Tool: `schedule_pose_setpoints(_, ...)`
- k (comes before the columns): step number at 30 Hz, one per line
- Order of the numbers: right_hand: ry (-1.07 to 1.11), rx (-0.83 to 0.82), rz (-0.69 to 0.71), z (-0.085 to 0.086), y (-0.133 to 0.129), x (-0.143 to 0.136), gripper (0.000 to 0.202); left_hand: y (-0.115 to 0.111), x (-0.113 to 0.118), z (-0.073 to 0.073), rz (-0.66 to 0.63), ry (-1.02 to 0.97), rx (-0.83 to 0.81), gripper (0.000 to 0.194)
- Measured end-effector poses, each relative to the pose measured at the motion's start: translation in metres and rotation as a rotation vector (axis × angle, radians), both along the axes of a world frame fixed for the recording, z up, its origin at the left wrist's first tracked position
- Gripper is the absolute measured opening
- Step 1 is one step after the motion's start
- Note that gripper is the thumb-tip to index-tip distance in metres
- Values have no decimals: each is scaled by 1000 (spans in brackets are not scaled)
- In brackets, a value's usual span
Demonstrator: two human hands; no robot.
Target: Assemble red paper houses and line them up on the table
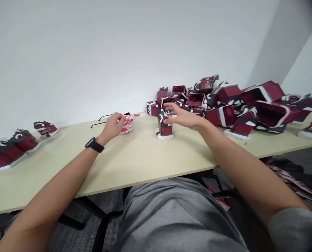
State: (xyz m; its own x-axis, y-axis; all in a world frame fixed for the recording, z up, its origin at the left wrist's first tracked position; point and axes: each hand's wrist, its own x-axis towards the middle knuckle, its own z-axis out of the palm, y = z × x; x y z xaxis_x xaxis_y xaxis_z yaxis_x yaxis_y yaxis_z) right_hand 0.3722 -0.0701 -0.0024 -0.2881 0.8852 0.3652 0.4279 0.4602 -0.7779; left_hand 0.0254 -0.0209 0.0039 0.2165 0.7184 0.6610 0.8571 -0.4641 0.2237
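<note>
A small dark red house (166, 130) with a dark roof and white snow trim stands upright near the middle of the table. My right hand (183, 116) is beside its roof, thumb and fingers spread apart, with nothing held between them. To the left, my left hand (114, 125) has its fingers bent down at a red and white patterned round item (127, 125), partly hidden behind it. The fingertips are hidden, so whether they grip anything does not show. A black watch is on the left wrist.
Many red houses (228, 94) lie heaped at the back right of the table (135, 161). Several more (26, 140) stand at the far left. Black-framed glasses (100, 120) rest behind my left hand, against the white wall. The table's front edge runs just before my lap.
</note>
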Motion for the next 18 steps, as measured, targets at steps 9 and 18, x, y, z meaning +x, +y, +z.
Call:
schedule_pose_setpoints(9, -39, -115, 25, -14, 2, -13, 118, -25, 21, -27, -444, 194, -607, 44)
schedule_pose_setpoints(18, -24, -154, 50, -18, 3, -15, 121, -28, 17, -28, -480, 215, -349, 41)
